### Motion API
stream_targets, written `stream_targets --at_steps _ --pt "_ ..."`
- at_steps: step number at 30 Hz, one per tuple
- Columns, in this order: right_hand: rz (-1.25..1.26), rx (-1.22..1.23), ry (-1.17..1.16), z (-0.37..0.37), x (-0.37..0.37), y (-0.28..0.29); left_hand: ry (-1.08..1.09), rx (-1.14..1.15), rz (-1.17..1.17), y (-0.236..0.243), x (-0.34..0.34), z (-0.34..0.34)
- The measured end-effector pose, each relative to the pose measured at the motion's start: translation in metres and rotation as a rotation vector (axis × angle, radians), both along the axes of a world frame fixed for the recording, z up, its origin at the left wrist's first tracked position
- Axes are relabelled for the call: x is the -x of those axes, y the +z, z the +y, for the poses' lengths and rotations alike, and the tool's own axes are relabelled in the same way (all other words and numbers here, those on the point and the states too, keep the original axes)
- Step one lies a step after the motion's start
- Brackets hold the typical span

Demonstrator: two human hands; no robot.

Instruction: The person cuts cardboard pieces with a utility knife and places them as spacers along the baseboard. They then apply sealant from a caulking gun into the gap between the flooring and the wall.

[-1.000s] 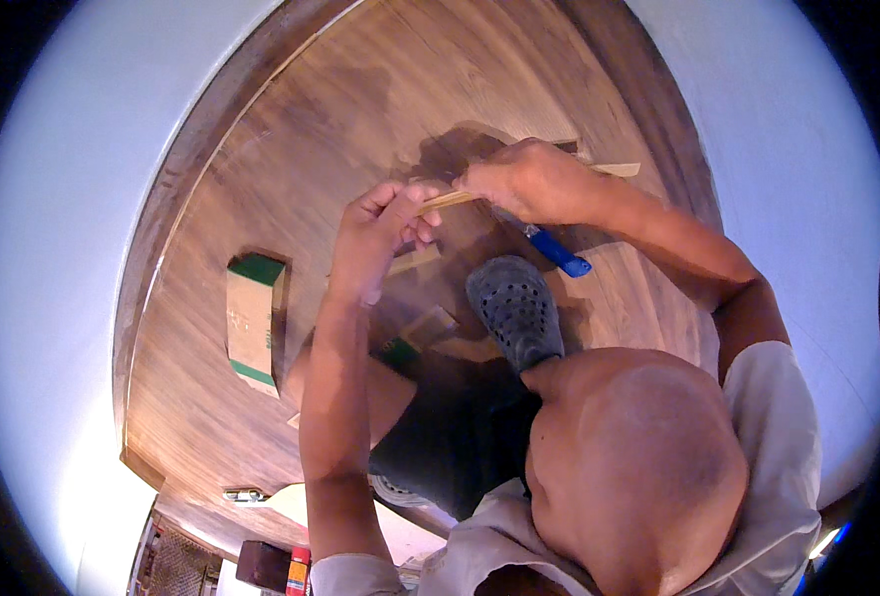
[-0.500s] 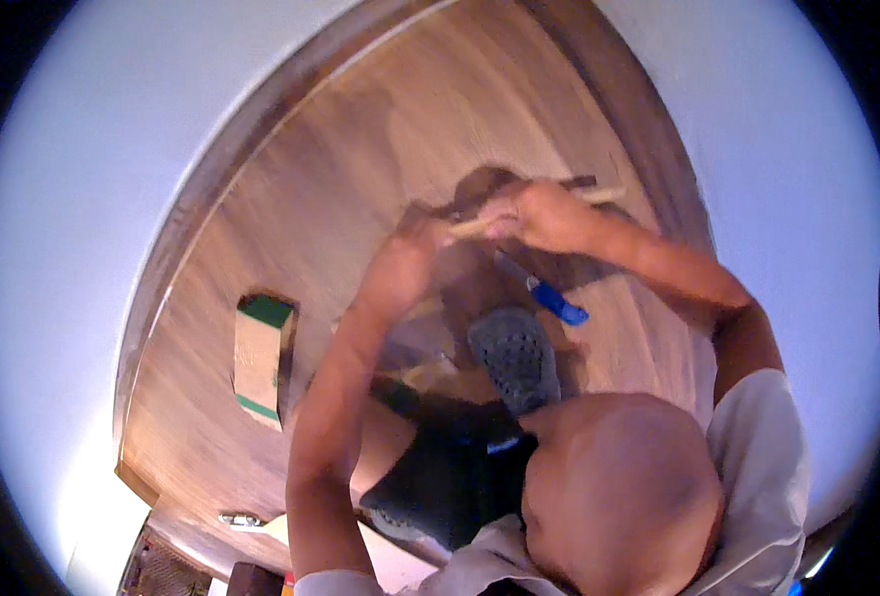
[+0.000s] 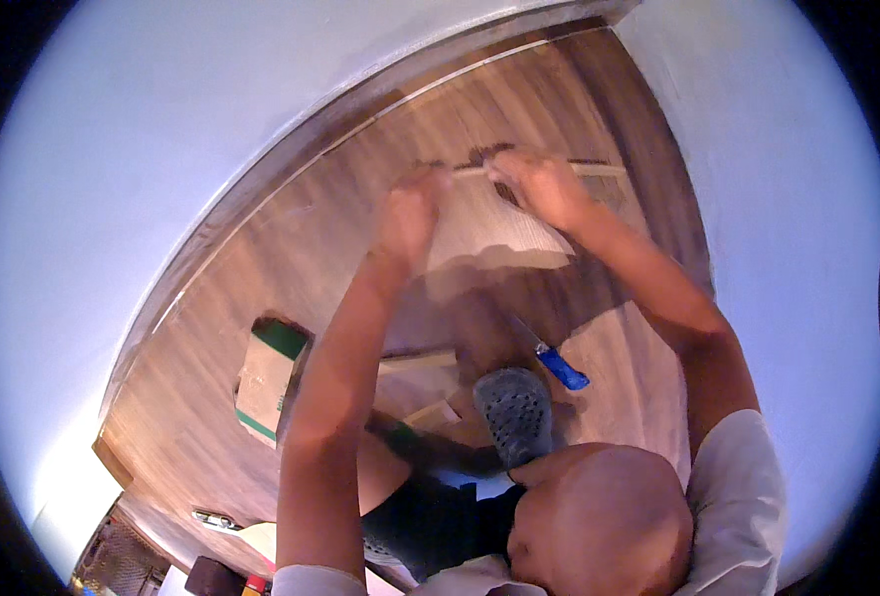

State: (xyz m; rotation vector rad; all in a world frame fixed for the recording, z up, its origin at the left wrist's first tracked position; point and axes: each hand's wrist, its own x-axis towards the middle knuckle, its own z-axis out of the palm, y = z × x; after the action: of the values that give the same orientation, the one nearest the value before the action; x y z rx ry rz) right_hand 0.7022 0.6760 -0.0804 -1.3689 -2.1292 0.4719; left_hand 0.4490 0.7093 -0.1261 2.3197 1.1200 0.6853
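Both of my arms reach forward over the wood-look floor. My left hand (image 3: 416,204) is closed at the left end of a narrow pale strip (image 3: 599,170). My right hand (image 3: 537,185) pinches the same strip along its length, and its right end sticks out past the hand. The strip has a dark line along its far edge. Beneath the hands lies a pale, flat, wood-grained piece (image 3: 504,235), partly in shadow. Nearer to me, a blue-handled knife (image 3: 562,370) rests on the floor, its thin blade pointing forward and left. Motion blurs my fingertips.
My grey perforated shoe (image 3: 515,417) stands near the knife. Pale offcuts (image 3: 415,372) lie left of it. A tan and green box (image 3: 266,382) sits left of my left arm. White walls (image 3: 261,89) border the floor, and a metal-ended object (image 3: 216,521) lies at lower left.
The strip, slanted before, now runs nearly level. My hands are further apart and farther forward against the floor, and the pale wood-grained piece beneath them shows clearly. The view has shifted.
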Motion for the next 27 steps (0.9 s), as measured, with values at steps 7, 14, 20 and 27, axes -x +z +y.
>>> stream_targets --at_steps 7,14,20,27 --pt "-0.205 -0.173 -0.242 0.088 -0.001 -0.027 0.284 -0.233 0.137 0.012 -0.036 0.014" --pt "-0.374 -0.156 -0.191 0.125 0.008 -0.024 0.304 -0.188 0.209 -0.004 -0.047 0.029" --pt "-0.404 -0.188 -0.255 0.117 0.030 -0.017 0.340 -0.204 0.207 -0.006 -0.051 0.031" --pt "-0.347 -0.136 -0.298 0.114 0.044 -0.031 0.360 -0.187 0.236 -0.003 -0.053 0.031"
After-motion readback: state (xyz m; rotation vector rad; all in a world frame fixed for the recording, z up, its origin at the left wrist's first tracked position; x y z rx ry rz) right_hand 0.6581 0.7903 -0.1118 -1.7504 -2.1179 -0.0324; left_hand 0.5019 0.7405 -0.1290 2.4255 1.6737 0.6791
